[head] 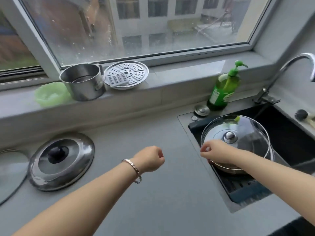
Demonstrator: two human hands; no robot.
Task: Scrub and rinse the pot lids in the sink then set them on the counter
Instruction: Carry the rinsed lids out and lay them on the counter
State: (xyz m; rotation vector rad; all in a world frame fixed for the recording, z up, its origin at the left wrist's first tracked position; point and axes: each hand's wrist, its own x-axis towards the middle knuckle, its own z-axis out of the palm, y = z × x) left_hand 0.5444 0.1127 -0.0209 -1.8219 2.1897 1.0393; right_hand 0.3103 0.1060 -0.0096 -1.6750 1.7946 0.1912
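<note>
Pinching glass lid (pixel 252 130) rim: right hand (pixel 215 150); left hand (pixel 150 158) fisted above counter (pixel 170 198), holding nothing.

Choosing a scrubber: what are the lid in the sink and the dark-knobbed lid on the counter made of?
Sink lid: seemingly clear glass, see-through, with shiny metal rim and knob. Counter lid: likely polished stainless steel, mirror-like reflections; black knob, perhaps plastic.

Grey table (pixel 153 133), black sink (pixel 289 133). Green soap bottle (pixel 223 89) at one o'clock; pale green bowl (pixel 51 96) at ten. Silver steamer plate (pixel 126 74), dotted with holes.
</note>
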